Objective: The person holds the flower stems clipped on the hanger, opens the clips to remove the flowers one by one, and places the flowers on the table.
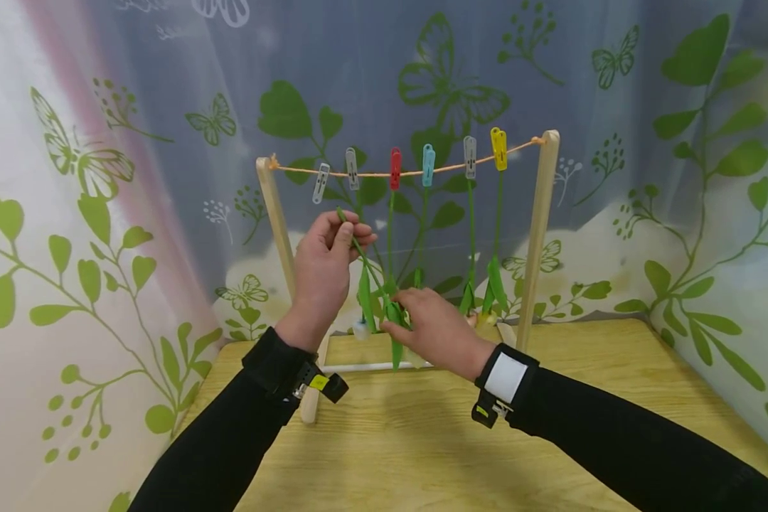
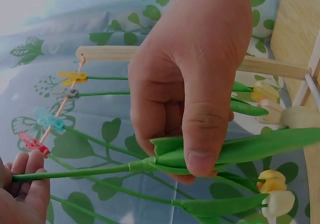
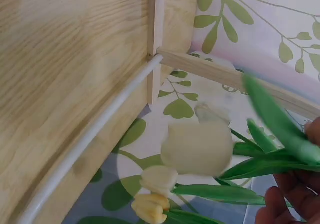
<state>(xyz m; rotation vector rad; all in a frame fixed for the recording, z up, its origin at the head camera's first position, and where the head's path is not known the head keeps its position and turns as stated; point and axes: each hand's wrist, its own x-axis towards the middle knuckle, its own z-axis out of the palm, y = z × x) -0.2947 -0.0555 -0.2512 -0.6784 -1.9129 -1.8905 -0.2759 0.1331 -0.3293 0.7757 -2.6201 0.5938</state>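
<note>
Left hand (image 1: 323,269) pinching stem (image 2: 90,172); right hand (image 1: 441,328), at four o'clock, gripping leaves (image 2: 265,146); tugging possibly bending stem, leaves maybe snagging hanging flower (image 1: 361,329) at nine o'clock

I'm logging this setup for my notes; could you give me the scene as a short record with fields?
left hand: pinches the upper stem of a flower
right hand: holds that flower's green leaves
line: orange cord between two wooden posts
pegs, left to right: leftmost grey peg, second grey peg, red peg, blue peg, third grey peg, yellow peg
leftmost peg's state: tilted, no stem visible in it
surface: wood-grained table
backdrop: curtain with leaf and butterfly prints
</note>
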